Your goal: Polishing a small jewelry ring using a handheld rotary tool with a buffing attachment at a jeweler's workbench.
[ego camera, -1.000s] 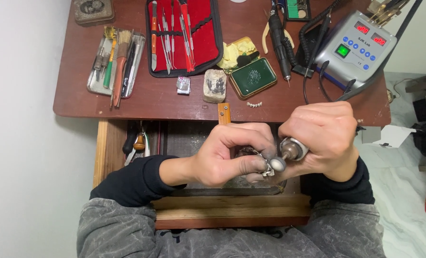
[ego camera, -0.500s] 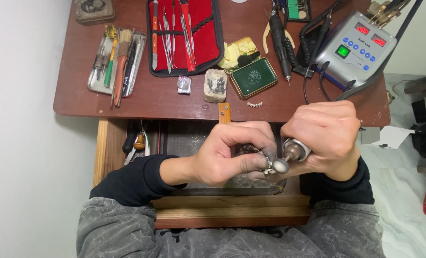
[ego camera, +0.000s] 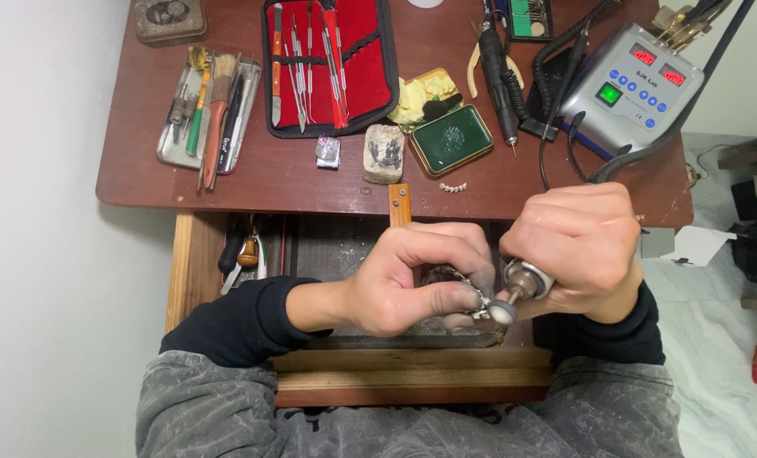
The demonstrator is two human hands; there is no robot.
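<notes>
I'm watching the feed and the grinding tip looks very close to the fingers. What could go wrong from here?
1. The rounded tip of the handpiece in the right hand sits right against the left hand's fingertips; a slip could nick them.
2. The small metal piece is only pinched, so it could be flung into the open drawer.
3. The cable could tug the control box.

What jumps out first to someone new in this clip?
At centre, the left hand pinches a small metal piece against the rotary handpiece gripped by the right hand. Behind them on the desk, a red-lined tool case lies open, with a grey control box at far right.
</notes>
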